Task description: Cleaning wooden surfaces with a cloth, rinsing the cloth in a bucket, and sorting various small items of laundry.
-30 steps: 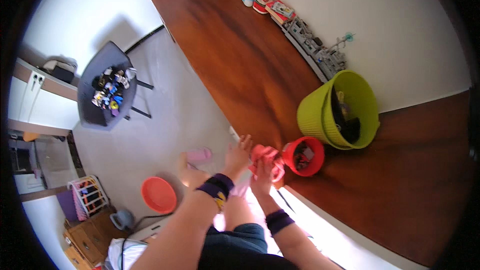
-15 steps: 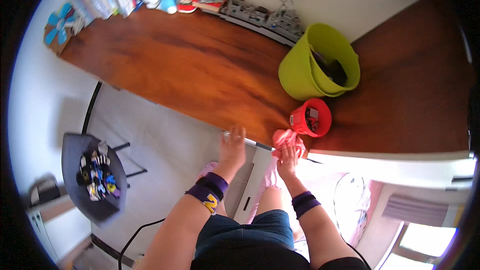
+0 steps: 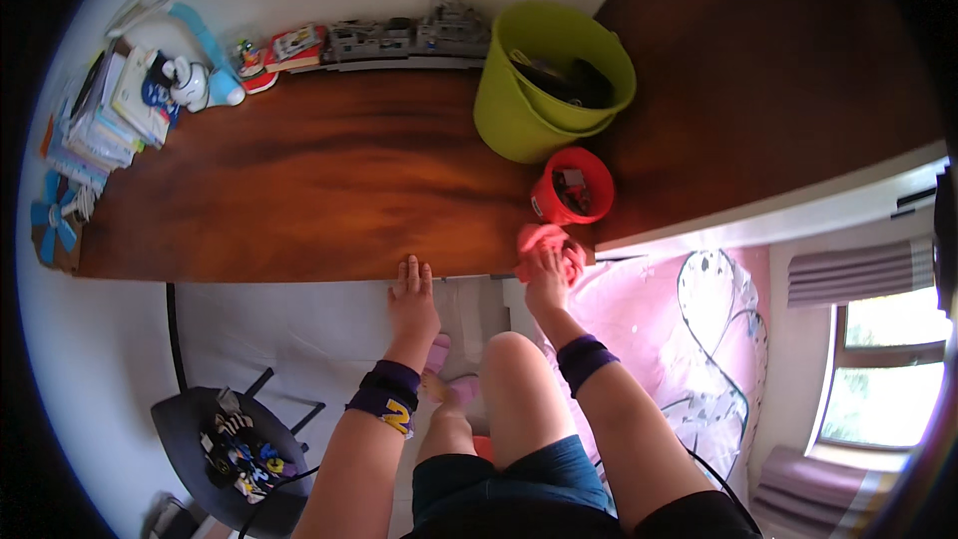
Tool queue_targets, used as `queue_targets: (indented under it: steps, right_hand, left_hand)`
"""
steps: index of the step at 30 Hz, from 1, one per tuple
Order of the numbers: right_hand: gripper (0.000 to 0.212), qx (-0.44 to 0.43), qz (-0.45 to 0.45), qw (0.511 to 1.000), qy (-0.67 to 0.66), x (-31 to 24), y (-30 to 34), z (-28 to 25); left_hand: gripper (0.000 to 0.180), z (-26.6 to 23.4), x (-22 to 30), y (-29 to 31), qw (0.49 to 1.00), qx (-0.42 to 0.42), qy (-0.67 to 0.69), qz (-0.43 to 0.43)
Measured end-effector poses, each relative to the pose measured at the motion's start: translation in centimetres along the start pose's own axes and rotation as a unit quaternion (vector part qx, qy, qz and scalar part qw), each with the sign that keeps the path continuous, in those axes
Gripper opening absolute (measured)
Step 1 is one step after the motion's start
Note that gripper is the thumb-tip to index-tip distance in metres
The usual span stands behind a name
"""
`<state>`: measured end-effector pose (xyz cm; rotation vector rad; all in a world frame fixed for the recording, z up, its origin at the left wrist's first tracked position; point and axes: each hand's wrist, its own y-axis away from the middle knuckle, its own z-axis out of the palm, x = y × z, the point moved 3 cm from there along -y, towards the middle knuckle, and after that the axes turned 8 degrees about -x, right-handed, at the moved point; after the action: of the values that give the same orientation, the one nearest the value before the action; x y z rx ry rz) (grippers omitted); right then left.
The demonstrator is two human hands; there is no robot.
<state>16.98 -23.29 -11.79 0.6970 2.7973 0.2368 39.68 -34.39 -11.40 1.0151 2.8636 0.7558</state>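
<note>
A bunched coral-pink cloth (image 3: 539, 240) lies at the front edge of the brown wooden desk (image 3: 299, 180). My right hand (image 3: 548, 279) grips it from the near side, fingers pressed into the folds. Just beyond the cloth stands a small red bucket (image 3: 548, 198) with dark and grey small pieces inside. My left hand (image 3: 413, 305) is open, its fingers stretched out with the tips on the desk's front edge; nothing is in it. Each wrist wears a dark purple band.
A large lime-green bucket (image 3: 514, 125) with dark things inside stands behind the red one. Grey brick-built models (image 3: 404, 40), books (image 3: 135, 105), a blue lamp (image 3: 205, 50) and a small blue fan (image 3: 55, 215) line the back and left. A grey chair (image 3: 190, 424) holding small items stands lower left.
The view has turned and shifted, so the desk edge looks level. My left hand's fingers have straightened onto the desk edge. My right hand stays on the cloth beside the red bucket.
</note>
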Motion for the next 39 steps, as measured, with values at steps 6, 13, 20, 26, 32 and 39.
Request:
queue_targets:
  steps: [6,13,20,26,32,39]
  right_hand:
    - [0.051,0.095,-0.025,0.995,-0.035,1.9,1.3,-0.3]
    - [0.046,0.173,0.115,0.978,-0.019,5.1,2.2,0.5]
    - [0.049,0.173,-0.087,0.978,-0.078,1.7,2.3,0.5]
    - [0.043,0.265,0.104,0.932,-0.224,9.8,5.9,-3.0]
    - [0.046,0.200,0.118,0.931,-0.281,6.6,4.1,0.0]
    - [0.054,0.168,0.132,0.925,-0.314,6.7,4.1,-1.3]
  left_hand:
    - [0.080,-0.9,-0.9,-0.4,0.999,-0.021,0.010,0.025]
    - [0.079,-1.1,-0.4,-0.1,0.998,0.018,-0.030,0.061]
    - [0.079,-1.9,0.9,-0.5,0.998,-0.047,-0.036,0.036]
    - [0.075,-2.4,1.4,-0.8,0.997,-0.058,-0.048,-0.007]
    - [0.076,-1.1,3.0,-1.1,0.996,-0.090,-0.018,-0.012]
    - [0.071,-0.2,2.0,-0.7,0.999,0.030,-0.016,0.015]
